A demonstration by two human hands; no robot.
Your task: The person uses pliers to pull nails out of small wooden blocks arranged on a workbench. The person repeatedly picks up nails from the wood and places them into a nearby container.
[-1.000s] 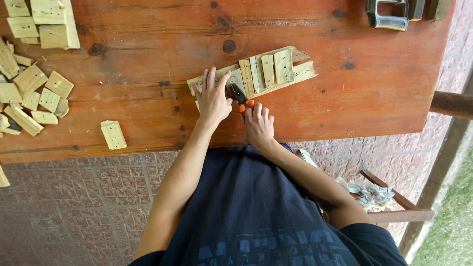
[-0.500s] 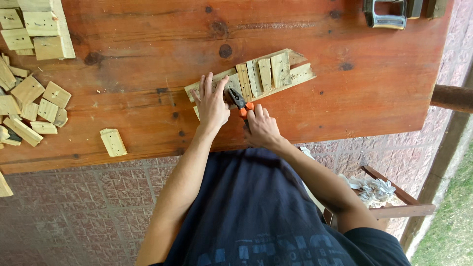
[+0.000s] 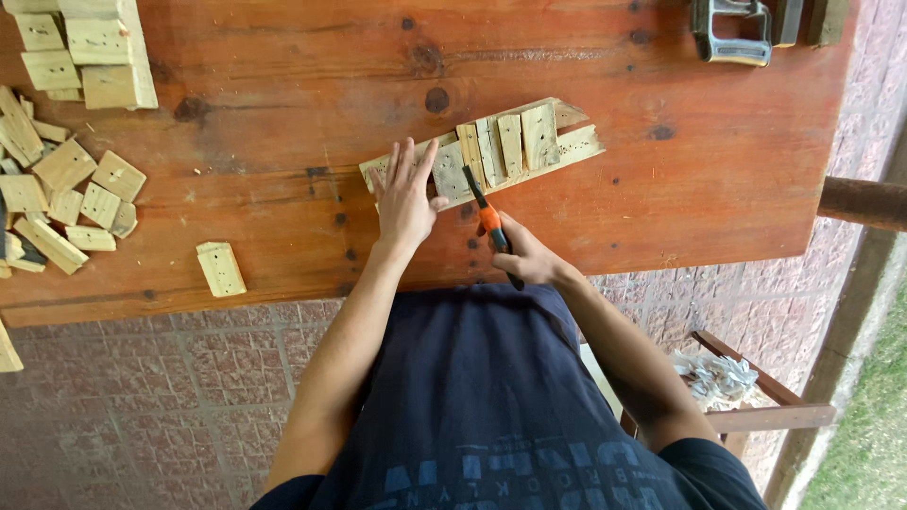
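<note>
Near the table's (image 3: 661, 189) front edge, the left hand (image 3: 406, 194) lay spread flat on the wooden strip (image 3: 491, 151) while the right hand (image 3: 524, 253) gripped orange-handled pliers (image 3: 487, 215); firm downward pressure would probably steady the pull.

Right hand (image 3: 529, 257) drawn back from the slat board (image 3: 491, 151) toward the table's near edge; 1 s ago it lay just beside the left hand (image 3: 408, 194). The pliers (image 3: 489, 219) now stand steeper, orange grips clear of the fist, tip at the board's near edge. The left hand's fingers, flat on the board's left end, are spread wider.
</note>
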